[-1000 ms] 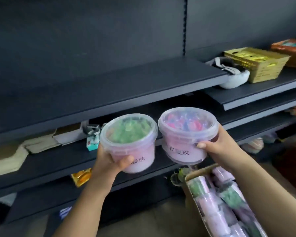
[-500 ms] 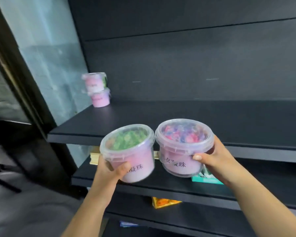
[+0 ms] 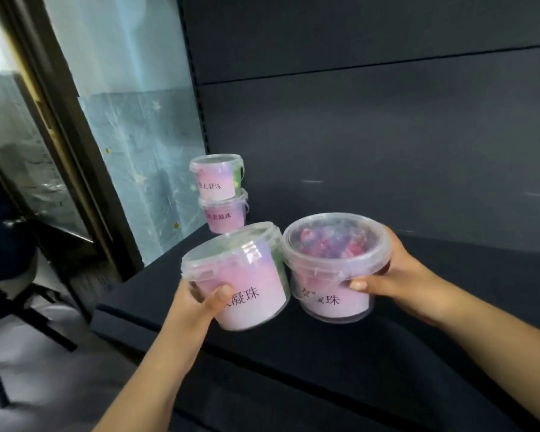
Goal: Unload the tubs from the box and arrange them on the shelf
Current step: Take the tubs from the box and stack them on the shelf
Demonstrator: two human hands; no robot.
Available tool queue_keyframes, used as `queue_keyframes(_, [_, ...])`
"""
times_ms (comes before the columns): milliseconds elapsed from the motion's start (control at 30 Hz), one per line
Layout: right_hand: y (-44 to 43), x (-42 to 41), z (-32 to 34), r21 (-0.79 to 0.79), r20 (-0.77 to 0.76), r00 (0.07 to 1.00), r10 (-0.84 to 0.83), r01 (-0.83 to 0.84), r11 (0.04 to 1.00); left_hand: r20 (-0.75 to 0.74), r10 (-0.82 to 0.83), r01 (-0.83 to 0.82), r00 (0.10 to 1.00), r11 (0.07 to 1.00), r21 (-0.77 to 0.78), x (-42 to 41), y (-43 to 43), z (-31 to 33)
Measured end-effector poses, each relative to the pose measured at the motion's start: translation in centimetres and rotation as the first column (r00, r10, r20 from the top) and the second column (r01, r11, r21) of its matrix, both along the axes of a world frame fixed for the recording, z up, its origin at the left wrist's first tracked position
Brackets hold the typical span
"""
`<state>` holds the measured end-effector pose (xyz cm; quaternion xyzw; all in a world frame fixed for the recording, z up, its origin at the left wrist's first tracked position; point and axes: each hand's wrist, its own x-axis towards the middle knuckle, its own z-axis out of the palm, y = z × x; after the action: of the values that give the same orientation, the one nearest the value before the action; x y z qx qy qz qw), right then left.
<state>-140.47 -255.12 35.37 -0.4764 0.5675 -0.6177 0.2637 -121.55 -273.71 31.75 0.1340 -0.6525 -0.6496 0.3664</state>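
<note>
My left hand (image 3: 197, 304) grips a clear tub with a pink label and green contents (image 3: 243, 275), tilted away from me. In my right hand (image 3: 399, 275) is a second clear tub with pink and blue contents (image 3: 334, 266), held upright beside the first. Both tubs hover above the front left part of the dark shelf (image 3: 387, 353). At the shelf's back left corner two more pink-labelled tubs stand stacked, the upper tub (image 3: 217, 177) on the lower tub (image 3: 226, 212). The box is out of view.
The dark back panel (image 3: 371, 135) rises behind the shelf. A glass pane with star-patterned film (image 3: 131, 135) and a dark door frame (image 3: 60, 120) stand left of the shelf. A chair (image 3: 22, 300) stands on the floor at lower left.
Both hands have carried their tubs up and over the shelf's front edge, closer to the stacked pair. The left tub has tipped further away from me.
</note>
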Motion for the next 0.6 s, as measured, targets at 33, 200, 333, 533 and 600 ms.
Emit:
queue_keyframes(33, [-1.0, -0.9, 0.3, 0.014, -0.022, 1.000, 0.005, -0.005, 1.000, 0.001, 0.020, -0.020, 1.000, 1.000, -0.014, -0.9, -0.9, 0.4])
queue_keyframes(200, [-7.3, -4.3, -0.8, 0.072, -0.037, 0.996, -0.076, 0.079, 0.994, -0.045, 0.140, -0.142, 0.989, 0.989, -0.037, -3.7, -6.4, 1.7])
queue_keyframes(333, [-13.0, -5.7, -2.8, 0.118, -0.006, 0.985, -0.174, 0.174, 0.978, -0.097, 0.196, -0.205, 0.976, 0.975, -0.090, -5.2, -10.2, 3.2])
queue_keyframes(533, [-19.0, -7.8, -5.4, 0.152, 0.017, 0.938, -0.347, 0.341, 0.928, -0.157, 0.098, -0.115, 0.983, 0.988, -0.101, -6.7, -15.5, 6.0])
queue_keyframes(600, [-20.0, -8.4, -5.6, 0.154, -0.030, 0.928, -0.372, 0.372, 0.915, -0.154, 0.066, -0.085, 0.986, 0.990, -0.115, -7.1, -16.9, 6.7])
